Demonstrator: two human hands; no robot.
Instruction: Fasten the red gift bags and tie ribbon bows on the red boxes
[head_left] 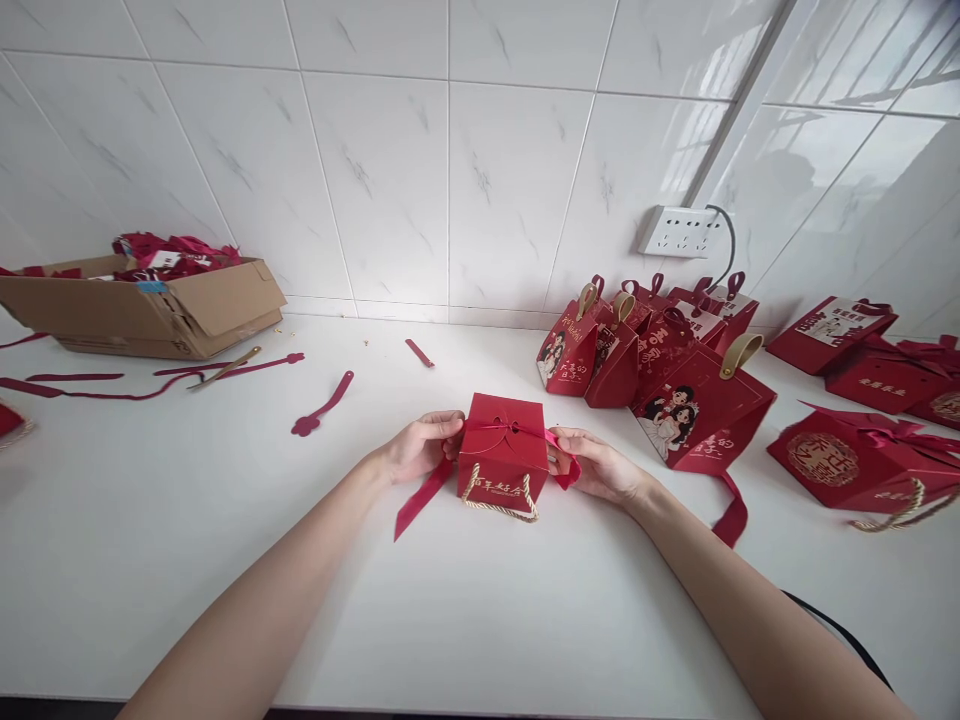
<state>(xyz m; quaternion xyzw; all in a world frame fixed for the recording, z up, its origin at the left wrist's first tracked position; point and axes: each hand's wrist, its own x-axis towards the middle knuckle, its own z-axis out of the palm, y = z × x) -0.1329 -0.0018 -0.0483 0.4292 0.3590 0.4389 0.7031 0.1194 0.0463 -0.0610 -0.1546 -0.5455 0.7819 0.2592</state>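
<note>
A red gift box (501, 465) with gold lettering stands upright on the white table in front of me, a twisted gold cord handle (501, 512) hanging on its near face. Across its top runs a thin red ribbon (420, 503), crossing at the middle; one tail trails from the left side onto the table. My left hand (420, 446) is closed on the ribbon at the box's left side, thumb on top. On the other side my right hand (600, 465) pinches the ribbon's other end, which curls below the fingers. Fingertips of both hands are partly hidden.
Several red gift boxes (694, 405) with looped handles are grouped at the right, more with bows (862, 455) beyond them. A cardboard box (202, 310) of red pieces stands back left. Loose red strips (324, 405) lie nearby. A power strip (679, 232) is on the tiled wall.
</note>
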